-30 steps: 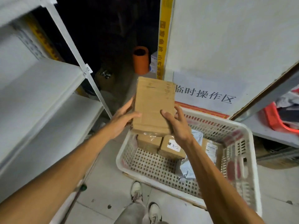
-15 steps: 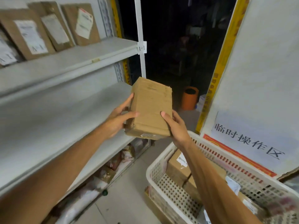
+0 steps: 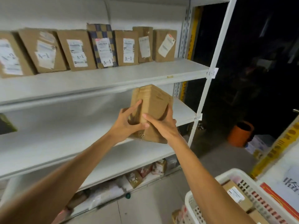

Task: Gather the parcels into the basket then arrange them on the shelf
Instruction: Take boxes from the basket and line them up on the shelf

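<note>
Creased boxy cardboard parcel [image 3: 153, 101], our left hand [image 3: 124, 125] and right hand [image 3: 161, 125] curled round its sides, smooth white shelf [image 3: 64, 135] behind

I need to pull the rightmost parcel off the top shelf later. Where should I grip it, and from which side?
Probably pinch the rightmost parcel by its top edge, reaching from the front. It stands on end with its label facing out. Its left side sits close against the neighbouring parcel, while its top is free.
</note>
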Demonstrator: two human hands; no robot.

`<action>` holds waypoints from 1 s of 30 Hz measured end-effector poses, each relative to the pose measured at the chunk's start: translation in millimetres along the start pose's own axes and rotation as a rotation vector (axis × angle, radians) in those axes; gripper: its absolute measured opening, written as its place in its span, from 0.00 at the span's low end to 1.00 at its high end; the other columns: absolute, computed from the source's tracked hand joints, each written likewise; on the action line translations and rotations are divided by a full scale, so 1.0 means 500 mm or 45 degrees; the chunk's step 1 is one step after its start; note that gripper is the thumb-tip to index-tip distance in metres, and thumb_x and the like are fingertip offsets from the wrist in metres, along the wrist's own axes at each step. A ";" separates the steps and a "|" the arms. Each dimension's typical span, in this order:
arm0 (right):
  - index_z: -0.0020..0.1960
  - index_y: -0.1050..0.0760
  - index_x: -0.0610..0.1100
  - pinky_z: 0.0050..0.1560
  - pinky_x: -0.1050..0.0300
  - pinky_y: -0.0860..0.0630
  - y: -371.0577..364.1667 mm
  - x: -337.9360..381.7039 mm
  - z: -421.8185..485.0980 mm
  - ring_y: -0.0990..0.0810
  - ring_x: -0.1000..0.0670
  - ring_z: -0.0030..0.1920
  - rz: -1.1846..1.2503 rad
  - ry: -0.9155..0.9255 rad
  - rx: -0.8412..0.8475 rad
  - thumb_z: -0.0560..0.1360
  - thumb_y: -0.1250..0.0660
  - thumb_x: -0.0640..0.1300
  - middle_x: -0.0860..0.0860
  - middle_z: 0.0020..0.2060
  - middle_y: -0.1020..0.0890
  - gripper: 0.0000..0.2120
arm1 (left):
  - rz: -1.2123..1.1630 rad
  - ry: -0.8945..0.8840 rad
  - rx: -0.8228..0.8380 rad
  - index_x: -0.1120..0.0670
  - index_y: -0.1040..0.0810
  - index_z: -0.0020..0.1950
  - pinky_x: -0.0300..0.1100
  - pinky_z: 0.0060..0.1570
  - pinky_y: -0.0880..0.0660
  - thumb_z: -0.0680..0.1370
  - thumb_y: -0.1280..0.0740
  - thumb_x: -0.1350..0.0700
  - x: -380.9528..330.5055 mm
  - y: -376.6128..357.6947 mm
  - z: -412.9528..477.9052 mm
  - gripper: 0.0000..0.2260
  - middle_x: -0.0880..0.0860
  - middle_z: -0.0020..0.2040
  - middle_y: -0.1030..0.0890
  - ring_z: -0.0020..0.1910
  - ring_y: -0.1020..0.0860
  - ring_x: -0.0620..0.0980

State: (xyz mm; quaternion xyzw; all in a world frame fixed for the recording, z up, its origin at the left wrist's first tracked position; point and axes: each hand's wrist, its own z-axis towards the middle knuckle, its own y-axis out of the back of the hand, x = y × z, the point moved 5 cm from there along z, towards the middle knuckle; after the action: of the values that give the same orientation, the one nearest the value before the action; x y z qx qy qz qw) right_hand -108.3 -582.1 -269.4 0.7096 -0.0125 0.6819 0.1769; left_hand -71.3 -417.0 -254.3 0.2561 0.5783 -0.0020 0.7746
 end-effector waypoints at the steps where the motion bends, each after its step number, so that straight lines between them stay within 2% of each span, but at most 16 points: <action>1: 0.76 0.57 0.66 0.62 0.43 0.33 -0.028 0.013 0.005 0.35 0.47 0.60 -0.012 -0.002 0.016 0.58 0.23 0.68 0.47 0.65 0.33 0.58 | 0.014 -0.007 -0.034 0.28 0.38 0.69 0.50 0.68 0.32 0.58 0.25 0.35 0.002 0.030 -0.011 0.41 0.47 0.62 0.34 0.66 0.33 0.51; 3: 0.76 0.54 0.65 0.61 0.46 0.32 -0.085 0.040 0.014 0.33 0.49 0.58 -0.024 0.018 0.050 0.54 0.23 0.70 0.48 0.64 0.31 0.60 | 0.048 -0.025 -0.076 0.28 0.38 0.69 0.51 0.68 0.32 0.60 0.27 0.35 0.014 0.090 -0.029 0.39 0.45 0.61 0.33 0.66 0.33 0.52; 5: 0.75 0.49 0.63 0.65 0.45 0.29 -0.135 0.065 0.022 0.28 0.49 0.62 0.054 0.040 0.083 0.50 0.23 0.71 0.51 0.65 0.29 0.60 | -0.043 -0.059 -0.116 0.29 0.39 0.70 0.51 0.65 0.29 0.65 0.27 0.36 0.024 0.150 -0.051 0.37 0.43 0.63 0.31 0.65 0.29 0.51; 8: 0.73 0.43 0.57 0.58 0.50 0.24 -0.200 0.107 0.022 0.23 0.50 0.59 0.236 0.048 0.216 0.57 0.20 0.62 0.53 0.61 0.25 0.51 | -0.400 -0.025 -0.255 0.37 0.42 0.75 0.43 0.50 0.22 0.77 0.35 0.44 0.051 0.253 -0.075 0.28 0.42 0.59 0.22 0.56 0.21 0.45; 9: 0.73 0.42 0.57 0.54 0.52 0.23 -0.222 0.119 0.020 0.22 0.51 0.57 0.286 0.033 0.268 0.59 0.22 0.60 0.53 0.59 0.24 0.48 | -0.495 0.047 -0.275 0.39 0.39 0.74 0.43 0.48 0.23 0.78 0.37 0.41 0.061 0.286 -0.082 0.26 0.43 0.57 0.20 0.54 0.20 0.46; 11: 0.71 0.41 0.57 0.47 0.52 0.22 -0.270 0.145 0.013 0.21 0.51 0.54 0.344 0.013 0.357 0.64 0.25 0.59 0.52 0.58 0.23 0.41 | -0.552 0.194 -0.242 0.42 0.28 0.67 0.45 0.49 0.24 0.74 0.40 0.34 0.086 0.344 -0.089 0.24 0.47 0.58 0.20 0.53 0.20 0.50; 13: 0.69 0.38 0.56 0.46 0.47 0.20 -0.325 0.167 0.009 0.20 0.47 0.55 0.381 -0.007 0.429 0.67 0.25 0.59 0.48 0.59 0.22 0.36 | -0.505 0.281 -0.152 0.47 0.23 0.62 0.49 0.51 0.25 0.76 0.42 0.37 0.111 0.389 -0.100 0.21 0.54 0.60 0.21 0.53 0.23 0.54; 16: 0.68 0.34 0.55 0.49 0.43 0.19 -0.406 0.197 -0.005 0.19 0.42 0.57 0.446 -0.001 0.574 0.61 0.27 0.66 0.45 0.60 0.22 0.40 | -0.546 0.324 -0.060 0.47 0.25 0.65 0.56 0.53 0.23 0.77 0.45 0.38 0.141 0.442 -0.126 0.23 0.61 0.62 0.23 0.58 0.23 0.62; 17: 0.69 0.32 0.54 0.52 0.39 0.20 -0.433 0.204 -0.009 0.20 0.40 0.59 0.480 0.019 0.653 0.63 0.28 0.68 0.44 0.62 0.22 0.39 | -0.580 0.317 -0.043 0.46 0.25 0.66 0.58 0.54 0.23 0.79 0.47 0.37 0.146 0.457 -0.137 0.23 0.63 0.63 0.24 0.60 0.25 0.65; 19: 0.69 0.28 0.52 0.62 0.32 0.26 -0.485 0.217 -0.019 0.23 0.36 0.63 0.526 0.072 0.799 0.72 0.36 0.67 0.42 0.63 0.21 0.30 | -0.652 0.335 -0.027 0.45 0.28 0.69 0.64 0.61 0.28 0.81 0.49 0.37 0.167 0.496 -0.154 0.23 0.66 0.67 0.29 0.66 0.30 0.69; 21: 0.67 0.25 0.50 0.64 0.38 0.25 -0.522 0.226 -0.031 0.21 0.41 0.63 0.557 0.062 0.895 0.76 0.44 0.63 0.43 0.61 0.19 0.26 | -0.633 0.334 -0.079 0.48 0.29 0.70 0.64 0.65 0.31 0.78 0.46 0.34 0.178 0.531 -0.181 0.27 0.64 0.67 0.28 0.66 0.30 0.67; 22: 0.66 0.25 0.49 0.62 0.42 0.23 -0.536 0.231 -0.034 0.20 0.43 0.62 0.541 0.066 0.926 0.76 0.44 0.62 0.44 0.60 0.18 0.26 | -0.610 0.341 -0.120 0.51 0.27 0.69 0.59 0.62 0.27 0.75 0.42 0.32 0.177 0.547 -0.196 0.30 0.61 0.62 0.24 0.61 0.26 0.64; 24: 0.64 0.24 0.49 0.58 0.45 0.21 -0.563 0.233 -0.039 0.19 0.44 0.60 0.489 0.045 0.938 0.76 0.40 0.61 0.43 0.59 0.17 0.23 | -0.605 0.357 -0.218 0.55 0.26 0.67 0.49 0.50 0.21 0.68 0.34 0.32 0.185 0.576 -0.224 0.36 0.55 0.53 0.20 0.51 0.22 0.55; 25: 0.62 0.22 0.48 0.56 0.46 0.21 -0.576 0.233 -0.039 0.19 0.43 0.58 0.473 0.036 0.905 0.76 0.38 0.59 0.44 0.58 0.17 0.20 | -0.599 0.354 -0.283 0.56 0.27 0.66 0.47 0.46 0.21 0.66 0.31 0.33 0.194 0.592 -0.236 0.36 0.53 0.51 0.20 0.49 0.22 0.53; 27: 0.60 0.21 0.47 0.52 0.49 0.23 -0.595 0.226 -0.031 0.19 0.44 0.55 0.440 0.037 0.795 0.78 0.35 0.53 0.46 0.53 0.15 0.15 | -0.587 0.339 -0.406 0.54 0.28 0.62 0.44 0.41 0.21 0.67 0.30 0.38 0.203 0.623 -0.262 0.30 0.51 0.51 0.20 0.47 0.20 0.51; 30: 0.61 0.22 0.48 0.43 0.59 0.21 -0.623 0.227 -0.030 0.17 0.48 0.51 0.409 0.108 0.717 0.79 0.34 0.45 0.49 0.50 0.15 0.11 | -0.561 0.347 -0.522 0.52 0.29 0.59 0.44 0.39 0.21 0.67 0.30 0.44 0.219 0.670 -0.293 0.24 0.51 0.50 0.20 0.45 0.18 0.49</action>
State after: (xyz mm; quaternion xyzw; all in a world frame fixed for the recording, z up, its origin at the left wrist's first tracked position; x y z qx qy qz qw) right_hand -33.9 -260.7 -231.9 0.6907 0.0721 0.7066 -0.1359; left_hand -66.1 -35.5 -249.6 -0.0383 0.7064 -0.0187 0.7065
